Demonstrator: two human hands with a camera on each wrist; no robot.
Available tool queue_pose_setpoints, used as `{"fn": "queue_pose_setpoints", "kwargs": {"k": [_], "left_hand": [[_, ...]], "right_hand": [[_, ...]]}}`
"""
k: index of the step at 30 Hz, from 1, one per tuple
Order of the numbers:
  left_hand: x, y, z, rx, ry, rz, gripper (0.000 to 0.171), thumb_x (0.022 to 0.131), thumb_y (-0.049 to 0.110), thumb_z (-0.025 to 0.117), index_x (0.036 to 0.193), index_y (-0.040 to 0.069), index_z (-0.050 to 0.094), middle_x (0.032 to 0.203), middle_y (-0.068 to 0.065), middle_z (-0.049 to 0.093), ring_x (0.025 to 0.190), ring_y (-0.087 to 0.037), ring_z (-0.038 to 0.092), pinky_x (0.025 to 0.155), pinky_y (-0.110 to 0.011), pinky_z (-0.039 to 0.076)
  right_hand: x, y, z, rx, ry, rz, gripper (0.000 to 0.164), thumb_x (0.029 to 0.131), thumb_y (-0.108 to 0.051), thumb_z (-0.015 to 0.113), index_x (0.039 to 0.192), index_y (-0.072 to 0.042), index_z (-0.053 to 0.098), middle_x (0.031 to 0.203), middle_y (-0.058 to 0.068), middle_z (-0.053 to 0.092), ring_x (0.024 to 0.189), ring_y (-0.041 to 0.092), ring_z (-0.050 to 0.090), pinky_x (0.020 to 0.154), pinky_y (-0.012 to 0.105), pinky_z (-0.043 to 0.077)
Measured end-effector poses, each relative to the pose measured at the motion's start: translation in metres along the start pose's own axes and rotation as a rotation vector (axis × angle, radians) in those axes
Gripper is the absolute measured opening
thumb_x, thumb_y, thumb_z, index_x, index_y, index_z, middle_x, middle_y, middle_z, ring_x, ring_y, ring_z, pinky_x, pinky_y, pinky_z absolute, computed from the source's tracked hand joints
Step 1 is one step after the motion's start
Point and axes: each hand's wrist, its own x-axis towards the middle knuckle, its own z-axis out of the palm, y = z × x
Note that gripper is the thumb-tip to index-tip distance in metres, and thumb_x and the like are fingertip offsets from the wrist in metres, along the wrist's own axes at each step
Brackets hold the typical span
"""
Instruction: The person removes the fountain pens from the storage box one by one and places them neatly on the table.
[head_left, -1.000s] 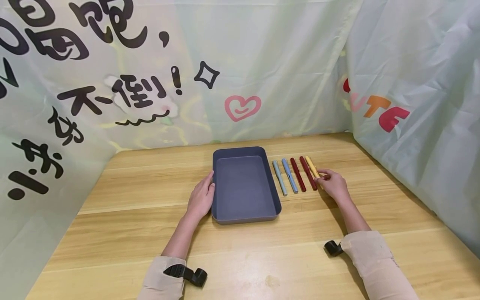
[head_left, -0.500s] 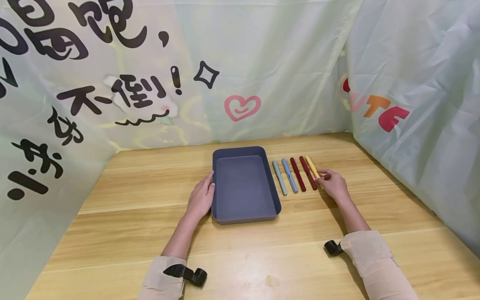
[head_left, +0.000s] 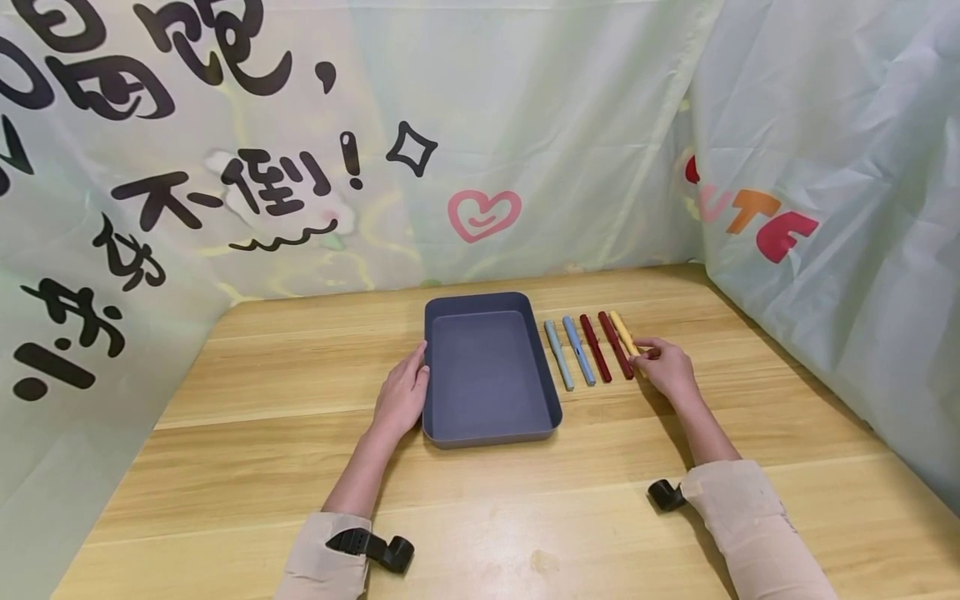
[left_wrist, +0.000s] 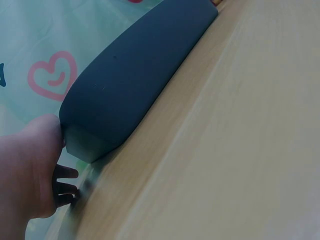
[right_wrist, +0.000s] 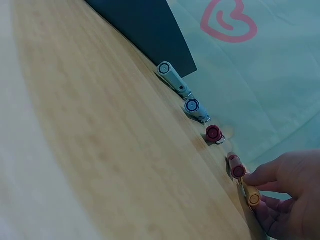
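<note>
A dark blue-grey rectangular tray (head_left: 491, 379) lies on the wooden table. Along its left wall rests my left hand (head_left: 401, 396), fingers extended; the left wrist view shows the thumb (left_wrist: 47, 127) touching the tray's side. To the tray's right, several pens lie in a row: a grey-green pen (head_left: 558, 354), a blue pen (head_left: 579, 350), a dark red pen (head_left: 596, 346), a second dark red pen (head_left: 615, 343) and a yellow pen (head_left: 622, 330). My right hand (head_left: 665, 367) pinches the yellow pen near its lower end, between thumb and fingers, close beside the second dark red pen.
The wooden table (head_left: 480, 517) extends around the tray and pens. Behind it and along the right side hangs a pale printed cloth (head_left: 570, 150) reaching the tabletop. Each sleeve carries a black wrist device, one on the left (head_left: 375, 547) and one on the right (head_left: 666, 496).
</note>
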Motion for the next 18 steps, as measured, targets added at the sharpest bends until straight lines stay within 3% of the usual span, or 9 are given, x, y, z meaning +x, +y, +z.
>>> {"fn": "queue_pose_setpoints", "kwargs": {"k": [14,18], "left_hand": [[-0.0005,-0.0005,0.0003,0.001,0.002,0.007,0.048,0.1,0.027,0.031,0.147,0.018,0.025,0.146,-0.011,0.03,0.131,-0.033,0.026,0.103,-0.052,0.019],[-0.0002,-0.0005,0.0,-0.002,0.002,0.005,0.048,0.1,0.027,0.031,0.147,0.018,0.025,0.146,-0.01,0.03,0.131,-0.033,0.026,0.104,-0.051,0.019]], "right_hand": [[-0.0002,-0.0025,-0.0005,0.009,0.022,0.034,0.033,0.089,-0.008,0.054,0.116,0.011,0.056,0.095,0.026,0.061,0.081,0.032,0.056,0.061,0.03,0.04],[-0.0003,-0.0032,-0.0009,0.01,0.01,0.043,0.033,0.089,-0.008,0.055,0.117,0.01,0.056,0.096,0.026,0.061,0.078,0.031,0.056,0.059,0.03,0.04]]}}
